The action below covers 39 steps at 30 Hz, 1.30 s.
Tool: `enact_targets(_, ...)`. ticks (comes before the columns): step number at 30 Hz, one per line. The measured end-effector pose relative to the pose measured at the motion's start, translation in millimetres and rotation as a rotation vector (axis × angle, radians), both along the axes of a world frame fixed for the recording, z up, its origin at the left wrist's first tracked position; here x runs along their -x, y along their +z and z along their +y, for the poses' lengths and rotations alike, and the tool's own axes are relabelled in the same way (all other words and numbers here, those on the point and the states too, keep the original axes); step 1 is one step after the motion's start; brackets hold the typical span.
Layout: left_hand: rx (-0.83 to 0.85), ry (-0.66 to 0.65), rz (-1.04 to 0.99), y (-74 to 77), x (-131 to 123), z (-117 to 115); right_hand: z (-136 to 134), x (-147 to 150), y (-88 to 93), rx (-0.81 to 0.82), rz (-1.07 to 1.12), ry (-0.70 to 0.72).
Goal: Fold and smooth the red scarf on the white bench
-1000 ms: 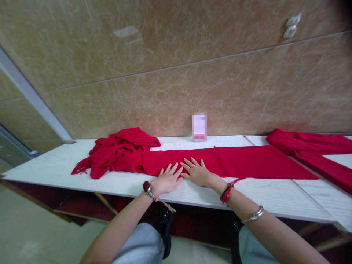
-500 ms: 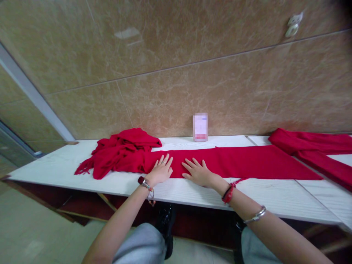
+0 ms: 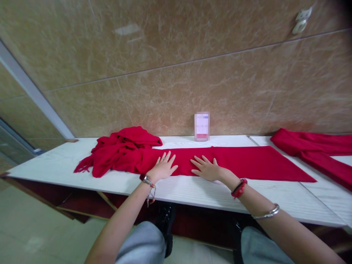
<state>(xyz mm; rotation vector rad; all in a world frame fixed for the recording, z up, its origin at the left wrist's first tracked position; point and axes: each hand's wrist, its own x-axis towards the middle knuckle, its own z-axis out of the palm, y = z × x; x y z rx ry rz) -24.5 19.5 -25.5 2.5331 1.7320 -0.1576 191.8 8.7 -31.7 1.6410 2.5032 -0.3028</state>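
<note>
A long red scarf [image 3: 247, 161] lies flat along a white table [image 3: 192, 190], its left end bunched in a fringed heap [image 3: 121, 152]. My left hand [image 3: 163, 167] rests palm down on the scarf near the heap, fingers spread. My right hand [image 3: 207, 168] lies flat on the scarf a little to the right, fingers spread too. The two hands are apart, both on the scarf's near edge. Neither hand holds anything.
A second red scarf [image 3: 316, 150] lies folded on the adjoining white table at the right. A small blurred card [image 3: 202, 126] stands against the marble wall behind the scarf. My knees in grey trousers [image 3: 143, 244] show below the table edge.
My hands have slid apart along the scarf: the left went up toward the heap, the right moved to the right.
</note>
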Motion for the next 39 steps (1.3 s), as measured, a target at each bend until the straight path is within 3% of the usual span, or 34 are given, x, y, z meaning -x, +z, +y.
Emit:
enact_targets(4, 0.068, -0.077, -0.063, -1.6, -15, 2, 10, -14, -3.2, -0.109, 0.012, -0.099)
enact_targets(9, 0.163, -0.087, -0.073, -0.8, -2, 3, 22, -64, -11.1, -0.055, -0.039, -0.142)
enact_targets(12, 0.193, -0.08, -0.071, 1.3, 4, 3, 25, -92, -15.3, -0.075, -0.092, -0.111)
enact_targets(16, 0.185, -0.023, -0.041, 4.3, -5, 2, 28, -106, -17.0, -0.095, -0.113, -0.207)
enact_targets(19, 0.065, -0.072, -0.059, 4.2, -20, 3, 30, -92, -11.5, -0.179, -0.042, -0.294)
enact_targets(22, -0.02, -0.107, -0.087, 0.1, -33, 8, 31, -57, -3.2, -0.221, 0.046, -0.226)
enact_targets(28, 0.14, -0.018, -0.04, -4.5, -25, 16, 22, 12, -2.8, -0.06, 0.1, -0.006)
enact_targets(34, 0.178, -0.026, -0.024, -0.2, 12, 11, 14, 15, -7.7, 0.033, 0.079, 0.014)
enact_targets(39, 0.2, -0.069, -0.047, -2.1, 23, 9, 12, 13, 0.7, 0.077, 0.05, -0.001)
